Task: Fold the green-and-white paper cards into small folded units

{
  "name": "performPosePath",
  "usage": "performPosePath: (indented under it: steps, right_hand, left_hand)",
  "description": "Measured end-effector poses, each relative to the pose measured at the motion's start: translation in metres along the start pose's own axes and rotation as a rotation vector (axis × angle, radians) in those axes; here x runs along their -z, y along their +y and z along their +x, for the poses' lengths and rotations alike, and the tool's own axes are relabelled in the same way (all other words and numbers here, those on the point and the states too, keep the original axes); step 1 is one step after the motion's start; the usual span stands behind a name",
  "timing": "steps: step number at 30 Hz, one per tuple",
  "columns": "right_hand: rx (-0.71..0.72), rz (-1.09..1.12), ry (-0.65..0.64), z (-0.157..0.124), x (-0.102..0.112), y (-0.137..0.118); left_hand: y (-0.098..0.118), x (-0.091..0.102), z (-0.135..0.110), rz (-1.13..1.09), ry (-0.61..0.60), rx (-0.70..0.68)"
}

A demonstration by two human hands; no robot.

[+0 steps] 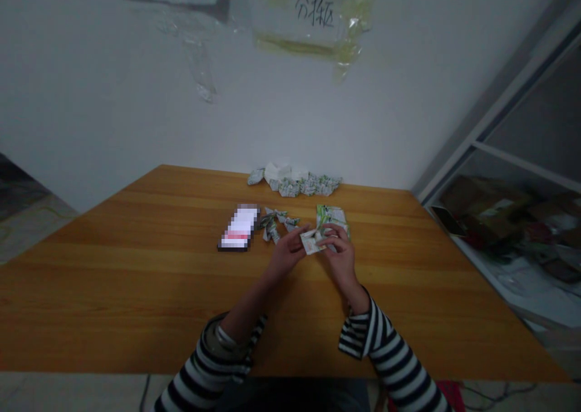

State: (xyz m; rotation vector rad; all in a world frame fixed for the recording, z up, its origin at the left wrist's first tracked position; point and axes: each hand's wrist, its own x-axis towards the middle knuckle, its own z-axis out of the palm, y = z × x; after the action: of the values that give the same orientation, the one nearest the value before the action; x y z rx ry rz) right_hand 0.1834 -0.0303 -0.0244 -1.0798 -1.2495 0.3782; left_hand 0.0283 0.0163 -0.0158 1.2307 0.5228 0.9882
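Observation:
Between my two hands, above the middle of the table, is a piece of folded printed paper (pixel 312 242), white with green marks. My left hand (pixel 289 252) grips its left edge, fingers closed on it. On the other side my right hand (pixel 340 251) pinches the paper with thumb and fingers. Just behind my right hand lies a flat stack of similar green-and-white printed sheets (pixel 333 213), partly covered by the fingers. Several small folded paper pieces (pixel 271 223) rest to the left, beyond my left hand.
A phone (pixel 240 227) with a lit, blurred screen lies left of the folded pieces. Along the wall at the table's back edge runs a row of crumpled or folded papers (pixel 295 182). The wooden table (pixel 136 267) meets a white wall. Shelving with boxes (pixel 490 203) stands at right.

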Motion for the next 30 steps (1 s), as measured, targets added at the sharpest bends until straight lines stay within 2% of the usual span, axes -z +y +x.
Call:
performPosePath:
  steps: [4,7,9,11,13,15,17,21,25,27,30]
  right_hand:
    - [-0.079,0.053,-0.012,0.002,0.002,0.005]
    - [-0.115,0.078,-0.078,0.001,0.003,0.005]
    - [-0.117,0.083,-0.138,0.001,0.002,0.003]
    - [-0.163,0.101,-0.18,0.0,0.0,0.001]
    - [-0.241,0.118,-0.145,-0.001,-0.003,0.0]
    - [-0.305,0.149,-0.05,-0.002,-0.006,0.003]
    - [-0.377,0.223,0.011,-0.003,-0.008,0.006]
    - [-0.549,0.313,-0.071,-0.005,-0.009,0.01]
    - [-0.56,0.248,-0.071,-0.006,-0.008,0.011]
    - [-0.546,0.222,-0.064,-0.006,-0.01,0.011]
    - [-0.535,0.216,-0.055,-0.006,-0.014,0.009]
  left_hand:
    - [0.006,0.0,-0.001,-0.173,-0.068,0.136]
    - [0.008,0.002,-0.001,-0.203,0.02,0.207]
    - [0.008,0.004,-0.001,-0.131,0.112,0.2]
    - [0.007,0.005,-0.001,-0.051,0.15,0.167]
    - [0.004,0.005,-0.001,-0.004,0.119,0.143]
    - [0.0,0.005,-0.001,0.053,0.073,0.107]
    - [-0.005,0.005,0.0,0.192,0.05,0.04]
    - [-0.008,0.003,-0.001,0.633,0.03,-0.176]
    - [-0.005,0.0,-0.006,0.97,-0.042,-0.366]
    - [-0.004,-0.002,-0.007,1.08,-0.046,-0.369]
    - [-0.006,-0.006,-0.007,1.162,-0.029,-0.302]
